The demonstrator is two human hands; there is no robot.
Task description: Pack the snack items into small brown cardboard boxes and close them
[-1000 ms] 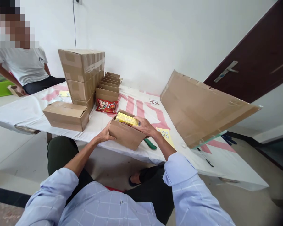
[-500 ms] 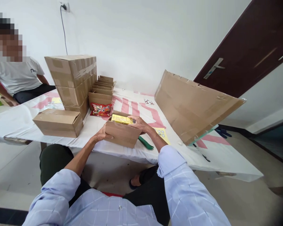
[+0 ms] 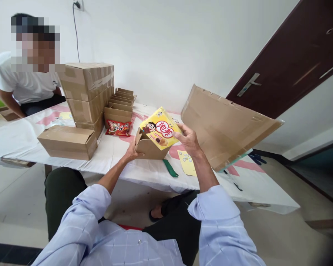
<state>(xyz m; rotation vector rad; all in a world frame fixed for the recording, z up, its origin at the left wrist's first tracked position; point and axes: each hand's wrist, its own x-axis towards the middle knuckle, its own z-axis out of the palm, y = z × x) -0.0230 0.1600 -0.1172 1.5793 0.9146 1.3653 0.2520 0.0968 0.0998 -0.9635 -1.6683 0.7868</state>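
My right hand [image 3: 189, 139] grips a yellow snack box [image 3: 159, 127] by its right side, tilted, with a cartoon figure and red lettering facing me. It is held above and in front of an open cardboard box [image 3: 152, 150]. My left hand [image 3: 133, 150] clasps that cardboard box at its left end. The inside of the box is mostly hidden by the snack box. A red snack packet [image 3: 118, 128] lies to the left, and a green-handled tool [image 3: 170, 169] rests just in front of the box; its kind I cannot make out.
Taped cartons [image 3: 86, 83] are stacked at the left behind a closed carton [image 3: 68, 142]. A row of open boxes [image 3: 119, 107] stands by the wall. A large cardboard sheet [image 3: 224, 125] leans at the right, near a yellow card [image 3: 187, 162]. Another person [image 3: 30, 85] sits at the far left.
My right hand has lifted the yellow snack box up out of the cardboard box and turned its printed face toward me. The other person has leaned to the right.
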